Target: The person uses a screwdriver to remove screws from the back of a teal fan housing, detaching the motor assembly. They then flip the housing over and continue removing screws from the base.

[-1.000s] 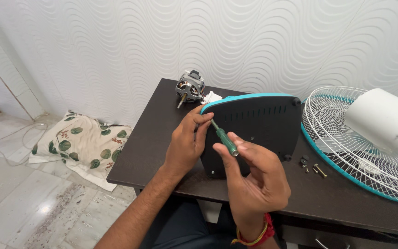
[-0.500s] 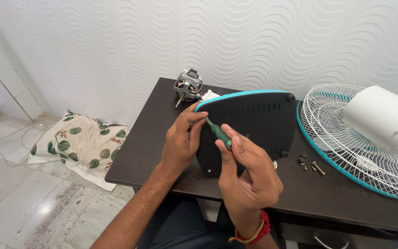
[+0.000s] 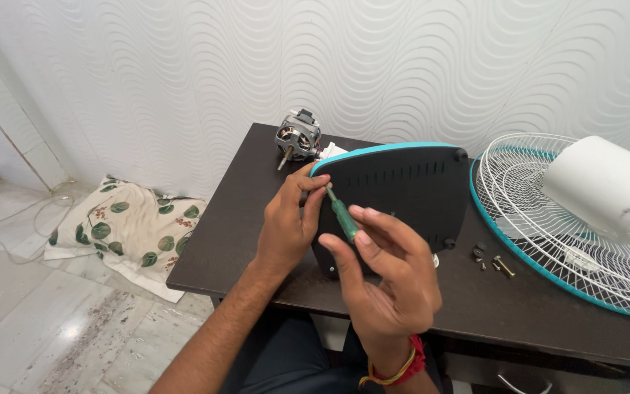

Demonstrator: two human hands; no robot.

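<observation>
Head view: left hand (image 3: 289,222) pinches the base (image 3: 395,197); right hand's (image 3: 388,281) grip clamps the screwdriver (image 3: 343,217).

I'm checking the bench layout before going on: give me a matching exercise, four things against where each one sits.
Things:
1. Green-handled screwdriver
2. Electric motor
3. Loose screws and bolt
4. White motor housing

Places:
A. On the wire fan guard
B. Far corner of the dark table, near the wall
C. Between the fingers of the right hand, tip at the black base cover that the left hand steadies
D. On the table between base cover and guard

Pairs: 1-C, 2-B, 3-D, 4-A
</observation>
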